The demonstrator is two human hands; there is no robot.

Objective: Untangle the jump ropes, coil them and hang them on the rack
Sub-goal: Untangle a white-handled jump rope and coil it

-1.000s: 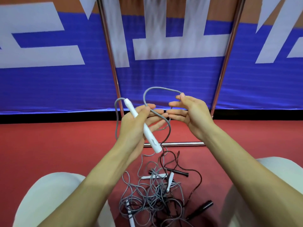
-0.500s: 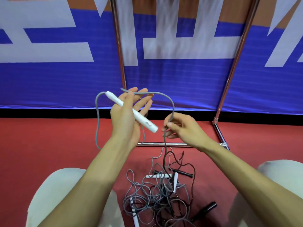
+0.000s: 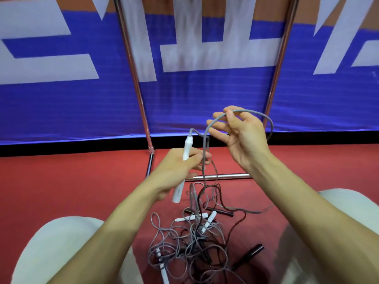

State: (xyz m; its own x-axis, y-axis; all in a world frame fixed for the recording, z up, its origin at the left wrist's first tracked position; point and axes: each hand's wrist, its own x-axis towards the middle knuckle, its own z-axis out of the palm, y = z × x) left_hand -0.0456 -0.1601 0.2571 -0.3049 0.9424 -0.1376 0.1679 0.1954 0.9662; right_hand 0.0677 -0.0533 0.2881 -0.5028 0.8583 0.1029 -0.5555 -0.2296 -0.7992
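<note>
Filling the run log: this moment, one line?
left hand: grips white plastic handle; right hand: holds grey cord loop; tangled ropes: on red floor

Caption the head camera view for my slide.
Left hand grips a white handle; right hand holds its grey cord above tangled ropes.

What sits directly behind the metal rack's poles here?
A blue banner with large white shapes spans behind the rack, a black strip along its foot. The right hand covers part of the banner; whatever lies beyond it is hidden.
</note>
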